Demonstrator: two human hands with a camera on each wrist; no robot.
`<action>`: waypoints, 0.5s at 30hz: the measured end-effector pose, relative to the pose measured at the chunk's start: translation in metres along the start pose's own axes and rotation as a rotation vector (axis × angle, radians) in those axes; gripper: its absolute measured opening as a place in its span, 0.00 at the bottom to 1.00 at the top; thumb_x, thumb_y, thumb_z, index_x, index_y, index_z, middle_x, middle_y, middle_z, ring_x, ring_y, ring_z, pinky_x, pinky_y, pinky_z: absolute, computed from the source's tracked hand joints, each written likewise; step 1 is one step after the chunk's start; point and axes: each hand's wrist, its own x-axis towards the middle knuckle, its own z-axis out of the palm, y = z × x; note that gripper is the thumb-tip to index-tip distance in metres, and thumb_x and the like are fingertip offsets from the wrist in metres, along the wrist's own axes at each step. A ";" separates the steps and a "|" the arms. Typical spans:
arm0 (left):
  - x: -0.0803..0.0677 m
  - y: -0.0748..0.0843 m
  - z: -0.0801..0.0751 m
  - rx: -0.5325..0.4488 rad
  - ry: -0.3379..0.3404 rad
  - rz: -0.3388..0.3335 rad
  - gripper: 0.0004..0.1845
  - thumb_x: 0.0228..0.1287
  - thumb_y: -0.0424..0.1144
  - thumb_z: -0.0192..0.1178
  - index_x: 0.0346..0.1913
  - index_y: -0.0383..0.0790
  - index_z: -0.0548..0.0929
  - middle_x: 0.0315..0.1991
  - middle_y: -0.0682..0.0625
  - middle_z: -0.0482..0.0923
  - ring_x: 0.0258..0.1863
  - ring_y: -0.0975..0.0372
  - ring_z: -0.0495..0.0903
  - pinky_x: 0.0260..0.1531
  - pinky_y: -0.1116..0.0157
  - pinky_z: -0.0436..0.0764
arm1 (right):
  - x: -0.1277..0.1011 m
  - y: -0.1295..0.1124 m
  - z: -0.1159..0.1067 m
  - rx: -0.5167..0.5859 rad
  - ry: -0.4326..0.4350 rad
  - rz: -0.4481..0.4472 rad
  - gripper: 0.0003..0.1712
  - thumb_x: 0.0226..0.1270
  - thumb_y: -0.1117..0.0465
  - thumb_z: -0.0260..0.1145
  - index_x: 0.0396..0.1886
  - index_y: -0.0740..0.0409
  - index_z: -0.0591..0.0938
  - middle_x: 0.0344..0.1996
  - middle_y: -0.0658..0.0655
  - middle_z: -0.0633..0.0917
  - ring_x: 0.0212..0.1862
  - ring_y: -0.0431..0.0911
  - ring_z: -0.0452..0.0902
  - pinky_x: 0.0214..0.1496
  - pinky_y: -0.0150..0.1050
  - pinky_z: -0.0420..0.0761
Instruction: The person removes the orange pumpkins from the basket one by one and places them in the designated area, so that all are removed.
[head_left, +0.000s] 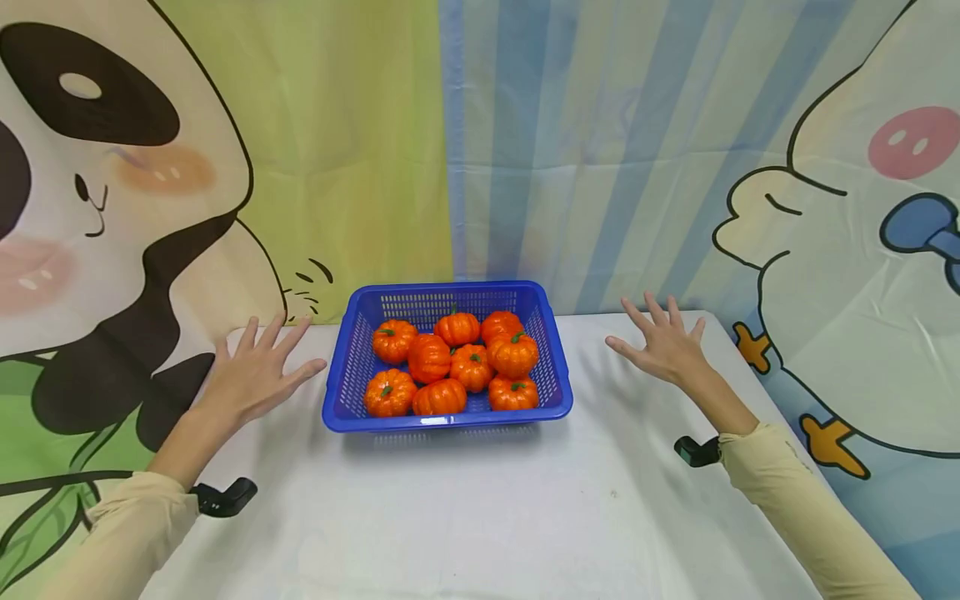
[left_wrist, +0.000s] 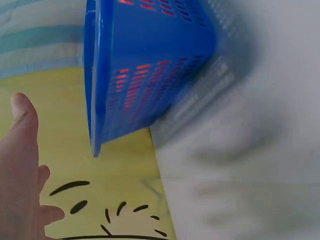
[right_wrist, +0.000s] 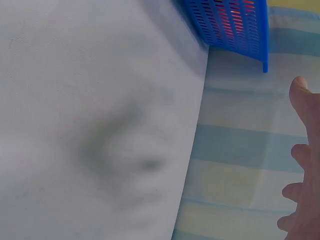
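- Pumpkins: lying inside blue basket.
- Left hand, right hand: hovering left and right of basket respectively, fingers spread, gripping nothing.
- Progress: showing every visible pumpkin contained; seemingly unstarted or complete, indeterminable which.

Blue slotted basket stands upright on the table; nine glossy, ribbed orange pumpkins lie inside at varied angles.

White table: blue perforated basket standing on it, near far edge.
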 end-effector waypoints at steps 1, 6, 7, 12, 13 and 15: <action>0.000 0.002 0.000 0.005 0.005 0.008 0.46 0.63 0.74 0.38 0.78 0.54 0.47 0.77 0.33 0.44 0.72 0.29 0.44 0.61 0.23 0.38 | 0.000 0.000 0.000 0.001 -0.001 0.001 0.52 0.62 0.23 0.46 0.79 0.43 0.48 0.78 0.67 0.43 0.75 0.73 0.32 0.61 0.82 0.29; 0.001 0.014 -0.003 0.015 0.028 0.043 0.45 0.63 0.74 0.39 0.78 0.55 0.48 0.77 0.35 0.44 0.72 0.30 0.46 0.61 0.23 0.40 | 0.000 0.000 0.002 0.008 -0.004 -0.005 0.52 0.62 0.23 0.46 0.79 0.43 0.48 0.78 0.67 0.43 0.75 0.73 0.33 0.61 0.82 0.30; 0.001 0.017 -0.003 0.017 0.031 0.049 0.45 0.63 0.73 0.39 0.78 0.56 0.47 0.78 0.35 0.44 0.72 0.31 0.46 0.61 0.23 0.40 | 0.000 0.000 0.002 0.009 -0.004 -0.008 0.52 0.62 0.24 0.46 0.79 0.43 0.48 0.78 0.67 0.43 0.75 0.73 0.33 0.62 0.82 0.31; 0.002 0.027 -0.003 0.021 0.058 0.080 0.44 0.63 0.73 0.40 0.78 0.57 0.50 0.77 0.36 0.48 0.73 0.33 0.48 0.62 0.24 0.43 | 0.000 -0.001 0.004 0.020 -0.002 -0.028 0.52 0.62 0.25 0.48 0.79 0.44 0.48 0.77 0.68 0.45 0.75 0.73 0.34 0.63 0.82 0.33; 0.002 0.029 -0.003 0.021 0.067 0.087 0.44 0.63 0.73 0.40 0.77 0.57 0.50 0.77 0.36 0.49 0.72 0.33 0.49 0.62 0.25 0.43 | 0.000 -0.002 0.004 0.025 0.000 -0.032 0.52 0.62 0.25 0.49 0.79 0.44 0.48 0.77 0.68 0.46 0.75 0.73 0.35 0.63 0.81 0.33; 0.002 0.033 -0.003 0.020 0.079 0.102 0.44 0.63 0.73 0.41 0.77 0.57 0.51 0.76 0.36 0.51 0.72 0.33 0.50 0.62 0.25 0.44 | 0.000 -0.003 0.005 0.033 0.002 -0.036 0.52 0.62 0.26 0.50 0.79 0.44 0.48 0.77 0.69 0.46 0.75 0.73 0.35 0.64 0.81 0.34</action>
